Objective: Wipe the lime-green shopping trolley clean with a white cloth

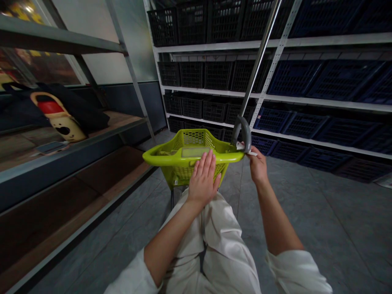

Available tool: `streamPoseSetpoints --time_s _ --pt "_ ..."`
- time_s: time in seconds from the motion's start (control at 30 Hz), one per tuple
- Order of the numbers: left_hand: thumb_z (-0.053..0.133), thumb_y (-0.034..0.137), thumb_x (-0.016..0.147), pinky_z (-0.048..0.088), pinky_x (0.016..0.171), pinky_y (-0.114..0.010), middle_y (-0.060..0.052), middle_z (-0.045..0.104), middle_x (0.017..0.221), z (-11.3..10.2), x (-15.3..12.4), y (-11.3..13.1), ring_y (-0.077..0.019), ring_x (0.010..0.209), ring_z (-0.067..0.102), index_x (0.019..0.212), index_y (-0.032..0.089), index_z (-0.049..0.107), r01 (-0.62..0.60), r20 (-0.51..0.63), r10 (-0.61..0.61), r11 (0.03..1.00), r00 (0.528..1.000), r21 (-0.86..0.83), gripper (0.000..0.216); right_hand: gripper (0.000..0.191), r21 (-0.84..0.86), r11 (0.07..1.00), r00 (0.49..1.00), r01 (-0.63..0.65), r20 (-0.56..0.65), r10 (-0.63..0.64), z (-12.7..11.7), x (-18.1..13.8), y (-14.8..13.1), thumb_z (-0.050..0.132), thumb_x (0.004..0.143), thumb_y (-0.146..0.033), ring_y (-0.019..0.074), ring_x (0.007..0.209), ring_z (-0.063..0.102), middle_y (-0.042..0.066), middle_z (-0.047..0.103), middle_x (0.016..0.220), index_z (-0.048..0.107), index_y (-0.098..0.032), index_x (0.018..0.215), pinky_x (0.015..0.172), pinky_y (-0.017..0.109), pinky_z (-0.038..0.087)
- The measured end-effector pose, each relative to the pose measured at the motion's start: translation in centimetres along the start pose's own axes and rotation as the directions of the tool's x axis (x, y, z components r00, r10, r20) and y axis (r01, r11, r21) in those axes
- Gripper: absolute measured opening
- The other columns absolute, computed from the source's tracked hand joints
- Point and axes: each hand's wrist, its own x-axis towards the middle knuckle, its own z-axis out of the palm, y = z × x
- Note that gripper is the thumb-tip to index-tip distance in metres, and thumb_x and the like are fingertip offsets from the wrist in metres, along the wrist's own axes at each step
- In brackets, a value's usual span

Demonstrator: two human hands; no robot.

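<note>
Clock centred on lime-green cart basket [228, 158], twelve pointing away from wearer. Overhead: free access through basket mouth. Six: left hand [203, 177] across near rim; trousered legs [228, 245] beyond. Three: right hand [258, 165]; grey loop [246, 134] and chrome pole [260, 59] rising. Four: open tiled floor [306, 216]. Twelve to three: crate rack [330, 103]. Nine: shelving unit [131, 124], narrow gap between.
</note>
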Motion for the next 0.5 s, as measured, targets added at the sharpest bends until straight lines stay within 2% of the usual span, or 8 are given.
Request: streamPoseSetpoints --time_s 0.17,0.37,0.5 --pt "0.040 0.047 0.100 0.016 0.124 -0.045 -0.014 0.033 0.161 0.7 -0.9 -2.0 -0.0272 0.153 0.021 0.159 0.011 0.016 0.003 -0.073 -0.003 1.000 0.997 0.000 0.073 0.022 -0.034 0.997 0.985 0.070 0.159 -0.064 0.9 -1.6 -3.1 0.053 0.087 -0.031 0.0232 0.106 0.067 0.002 0.077 0.105 0.073 -0.023 0.094 0.101 0.041 0.048" --pt "0.046 0.046 0.098 0.015 0.123 -0.048 -0.018 0.037 0.159 -0.6 -2.7 -6.7 -0.0286 0.153 0.020 0.159 0.014 0.015 0.002 -0.120 -0.010 0.998 0.993 -0.067 0.076 0.033 -0.145 0.970 0.969 0.197 0.181 -0.170 4.3 -5.0 -5.6 0.043 0.096 -0.037 0.0234 0.108 0.067 0.005 0.075 0.111 0.073 -0.023 0.101 0.096 0.038 0.051" --pt "0.046 0.043 0.099 0.017 0.122 -0.054 -0.018 0.039 0.157 -1.7 -3.8 -10.4 -0.0312 0.153 0.020 0.158 0.018 0.019 -0.010 -0.158 -0.016 0.987 0.987 -0.160 0.070 0.034 -0.227 0.922 0.937 0.314 0.233 -0.262 7.0 -7.6 -7.0 0.038 0.098 -0.032 0.0221 0.115 0.064 0.004 0.074 0.112 0.071 -0.025 0.105 0.104 0.041 0.046"
